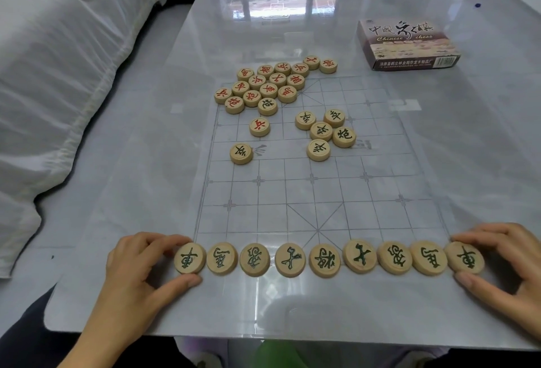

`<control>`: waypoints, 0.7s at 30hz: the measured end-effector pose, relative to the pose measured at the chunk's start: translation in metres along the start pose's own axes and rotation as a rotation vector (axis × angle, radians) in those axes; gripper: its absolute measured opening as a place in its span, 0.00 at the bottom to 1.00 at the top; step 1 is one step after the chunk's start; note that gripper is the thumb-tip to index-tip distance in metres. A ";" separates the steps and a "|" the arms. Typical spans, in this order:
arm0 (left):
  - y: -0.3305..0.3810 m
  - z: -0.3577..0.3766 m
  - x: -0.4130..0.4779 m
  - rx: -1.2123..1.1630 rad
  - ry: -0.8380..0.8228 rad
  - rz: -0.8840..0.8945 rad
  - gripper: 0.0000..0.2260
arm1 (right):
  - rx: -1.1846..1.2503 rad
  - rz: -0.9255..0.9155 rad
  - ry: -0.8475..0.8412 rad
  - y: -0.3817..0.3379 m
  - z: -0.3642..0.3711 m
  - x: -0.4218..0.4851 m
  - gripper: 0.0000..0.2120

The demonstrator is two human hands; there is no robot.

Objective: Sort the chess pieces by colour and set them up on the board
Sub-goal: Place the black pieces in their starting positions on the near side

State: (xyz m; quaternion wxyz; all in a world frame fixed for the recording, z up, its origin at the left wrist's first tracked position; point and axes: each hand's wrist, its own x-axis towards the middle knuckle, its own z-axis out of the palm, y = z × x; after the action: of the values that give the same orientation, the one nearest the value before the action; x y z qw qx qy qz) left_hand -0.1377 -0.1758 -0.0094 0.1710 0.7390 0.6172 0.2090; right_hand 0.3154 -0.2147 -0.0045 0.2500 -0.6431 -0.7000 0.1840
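A thin clear board sheet (292,192) with a printed grid lies on the table. Along its near edge runs a touching row of several wooden discs with green-black characters (325,259). My left hand (137,268) pinches the leftmost disc (189,258) between thumb and fingers. My right hand (509,265) pinches the rightmost disc (465,257) the same way. A cluster of red-character discs (269,84) sits at the far left corner, with one dark disc (268,106) at its edge. One red disc (259,127) lies alone. Loose dark discs (325,133) and another (241,153) lie mid-board.
The chess set's box (407,44) lies flat at the far right of the glossy table (483,133). A white cushion or bedding (58,75) lies along the left side. The table's near edge runs just below my hands.
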 end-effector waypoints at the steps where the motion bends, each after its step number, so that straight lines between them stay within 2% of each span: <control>1: 0.000 0.000 0.000 -0.001 -0.005 0.004 0.26 | 0.007 0.008 -0.006 0.001 0.000 0.000 0.21; 4: -0.001 -0.003 -0.001 -0.039 -0.019 0.005 0.28 | 0.077 0.032 -0.033 0.002 -0.003 -0.001 0.22; 6: -0.001 -0.008 0.000 -0.106 -0.019 -0.011 0.27 | 0.153 0.034 -0.048 0.002 -0.008 0.001 0.19; 10: 0.004 -0.016 0.016 -0.246 0.058 -0.066 0.19 | 0.062 0.042 0.026 -0.003 -0.019 0.030 0.15; 14: 0.012 -0.013 0.057 -0.296 0.089 -0.083 0.13 | 0.055 0.004 -0.023 -0.034 -0.008 0.099 0.06; 19: 0.025 0.004 0.124 -0.243 -0.027 -0.064 0.15 | -0.143 0.021 -0.195 -0.064 0.031 0.183 0.23; 21: 0.031 0.011 0.145 -0.207 -0.080 -0.064 0.20 | -0.213 0.041 -0.236 -0.067 0.043 0.198 0.25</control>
State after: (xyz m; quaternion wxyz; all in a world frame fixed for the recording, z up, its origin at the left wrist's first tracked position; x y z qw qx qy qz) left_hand -0.0843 -0.0387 0.0112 0.2775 0.7052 0.6081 0.2365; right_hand 0.2269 -0.0228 0.0221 0.0927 -0.6541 -0.7268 0.1879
